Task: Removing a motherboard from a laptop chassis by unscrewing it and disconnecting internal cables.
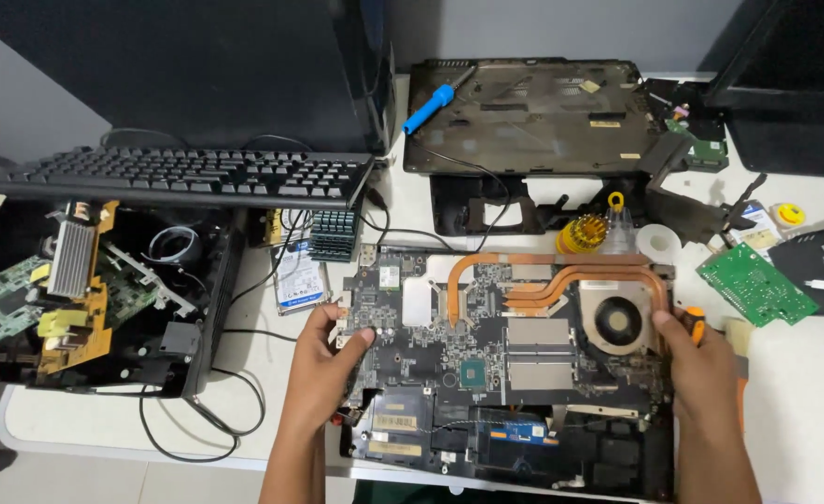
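Laptop motherboard (487,345): lying atop open laptop chassis (524,457). Left hand (333,350) is pinching its left edge; right hand (701,359) is gripping its right edge, orange-handled screwdriver (697,325) clamped in that fist.

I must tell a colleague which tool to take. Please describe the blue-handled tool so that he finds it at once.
Look at the far edge of the white table, where a black laptop bottom cover lies. The blue-handled tool rests slanted across its left corner. It is the only bright blue thing there, with a black cable trailing from its handle.
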